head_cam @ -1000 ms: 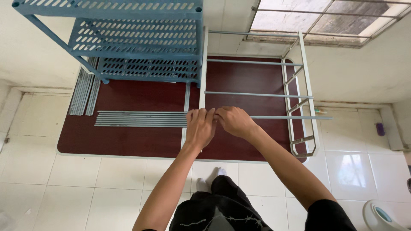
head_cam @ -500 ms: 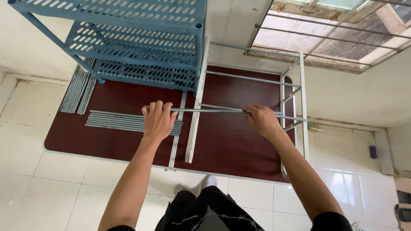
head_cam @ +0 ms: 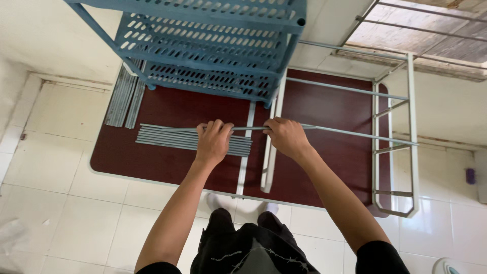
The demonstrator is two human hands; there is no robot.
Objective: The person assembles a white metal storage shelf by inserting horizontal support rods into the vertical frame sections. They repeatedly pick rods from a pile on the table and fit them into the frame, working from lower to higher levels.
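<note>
Both hands, the left hand [head_cam: 213, 141] and right hand [head_cam: 285, 136], are clamped on a thin grey rod [head_cam: 355, 133] held above the red mat [head_cam: 167, 162], its far end at the white frame [head_cam: 411, 132], where a twist could probably jam it.

A home: tiled floor [head_cam: 66, 167], blue plastic shelf rack [head_cam: 213, 45].

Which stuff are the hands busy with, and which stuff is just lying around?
Busy with:
- left hand and right hand, both gripping one thin grey rod
- white metal frame the rod reaches

Lying about:
- rod bundle on the dark red mat
- blue shelf rack
- purple thing
</note>
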